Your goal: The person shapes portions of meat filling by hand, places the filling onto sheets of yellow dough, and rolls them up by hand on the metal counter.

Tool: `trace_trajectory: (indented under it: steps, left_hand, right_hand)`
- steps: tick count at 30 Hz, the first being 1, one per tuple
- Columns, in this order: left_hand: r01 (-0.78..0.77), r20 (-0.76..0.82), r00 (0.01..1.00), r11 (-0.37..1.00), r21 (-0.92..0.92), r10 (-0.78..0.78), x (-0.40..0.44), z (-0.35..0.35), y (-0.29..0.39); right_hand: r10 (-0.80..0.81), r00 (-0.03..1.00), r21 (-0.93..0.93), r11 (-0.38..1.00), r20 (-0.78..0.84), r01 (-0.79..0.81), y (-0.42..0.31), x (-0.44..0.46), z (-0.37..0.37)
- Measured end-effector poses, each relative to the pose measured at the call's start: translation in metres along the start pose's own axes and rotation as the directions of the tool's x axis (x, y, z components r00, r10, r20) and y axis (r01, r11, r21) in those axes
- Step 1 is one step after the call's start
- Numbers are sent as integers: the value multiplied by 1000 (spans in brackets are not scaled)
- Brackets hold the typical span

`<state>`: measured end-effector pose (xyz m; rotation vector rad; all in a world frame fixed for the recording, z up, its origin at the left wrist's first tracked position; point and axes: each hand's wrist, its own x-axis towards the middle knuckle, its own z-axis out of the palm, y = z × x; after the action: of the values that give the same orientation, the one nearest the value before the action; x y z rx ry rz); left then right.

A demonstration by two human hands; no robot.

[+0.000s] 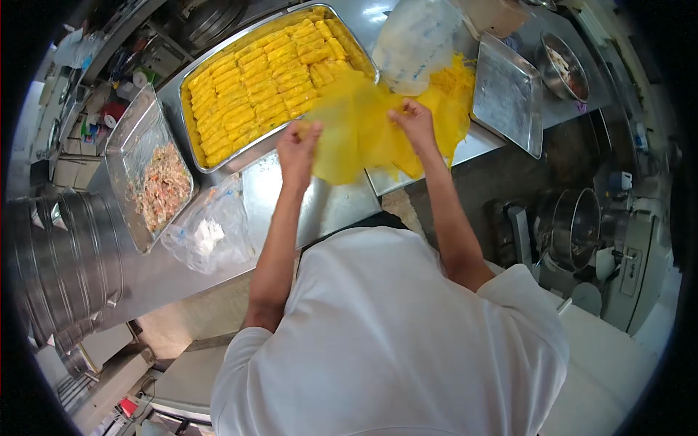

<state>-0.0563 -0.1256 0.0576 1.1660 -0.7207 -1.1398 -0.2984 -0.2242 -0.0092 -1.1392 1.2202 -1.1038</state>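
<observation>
A thin, translucent yellow wrapper sheet (338, 138) hangs between my two hands over the metal counter, partly smeared by motion. My left hand (297, 154) pinches its left edge, close to the front side of a large metal tray (371, 67). Fingers closed, my right hand (416, 123) grips the sheet farther right, above a pile of yellow wrappers (447, 120). Rows of yellow rolls (254, 83) fill most of the tray. A second metal pan (120, 149) to the left holds a pinkish chopped filling (161, 187).
A plastic bag with something white (209, 236) lies at the counter's front left. Behind the wrappers is a clear plastic bag (414, 43). A bare metal tray (509, 94) and a steel bowl (563, 67) stand right. Stacked round metal containers (65, 254) stand far left.
</observation>
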Motion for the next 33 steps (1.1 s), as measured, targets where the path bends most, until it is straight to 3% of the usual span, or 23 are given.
trace_trajectory:
  steps: [1,2,3,5,8,11,12,14,15,16,18,19,20,21,22,24,25,26,28,30,33]
  left_hand:
    - [-15,-8,1000,1000,27,15,-1,-10,6]
    - [-30,-21,999,998,54,31,-2,-19,12]
    - [-22,-61,998,998,63,26,-2,-26,13]
    - [2,-71,997,994,105,6,-2,-51,15]
    - [58,-82,995,991,117,-49,-11,-68,26]
    - [162,54,982,955,248,-181,-17,-85,32]
    - [163,35,984,956,245,-176,-18,-86,34]
    - [-125,346,936,855,503,-67,-21,-78,44]
    - [-100,440,876,816,570,-200,-22,-70,58]
    - [-91,433,878,817,570,-205,-23,-64,61]
    - [-152,552,803,819,553,-224,-24,-53,65]
    - [-143,528,819,810,569,-226,-26,-48,75]
    - [-144,524,822,807,572,-225,-28,-49,80]
    - [-80,402,907,887,454,-123,-31,-50,85]
    - [-42,252,967,948,314,-41,-33,-52,88]
    - [-55,233,971,914,401,-44,-30,-71,73]
    - [-94,249,968,951,293,19,-30,-74,61]
    - [-134,257,963,974,181,85,-30,-77,50]
    - [-83,230,972,988,134,50,-32,-70,44]
    - [-46,184,982,998,36,38,-31,-60,40]
    - [-25,266,963,1000,-9,27,-34,-48,41]
  right_hand:
    - [-97,992,-355,933,-75,64,6,17,-16]
    - [-210,972,-668,739,-105,87,9,27,-30]
    - [-210,972,-666,740,-102,90,8,29,-41]
    - [-307,940,-816,576,-150,57,-1,36,-52]
    - [-415,887,-886,463,-203,14,-15,28,-54]
    - [-530,840,-902,410,-114,136,-50,-2,-32]
    - [-529,843,-899,409,-97,154,-60,-12,-20]
    - [-324,942,-559,767,88,316,-80,-36,15]
    - [-403,878,-421,771,260,478,-95,-50,40]
    - [-483,776,-253,757,405,603,-107,-64,67]
    - [-553,613,-155,658,565,737,-112,-82,105]
    - [-551,612,-153,660,566,736,-109,-83,107]
    - [-445,678,-145,766,585,627,-102,-80,110]
    - [-332,723,-136,852,606,505,-98,-76,114]
    - [-336,717,-127,853,610,507,-96,-73,114]
    - [-139,855,148,986,501,74,-93,-68,107]
    - [-133,852,265,964,507,-6,-95,-69,105]
    - [-133,850,264,964,510,-8,-92,-69,102]
    - [-42,764,195,975,644,-110,-87,-69,93]
    - [-30,776,219,966,629,-140,-87,-70,87]
    - [-48,798,296,940,601,-167,-92,-72,86]
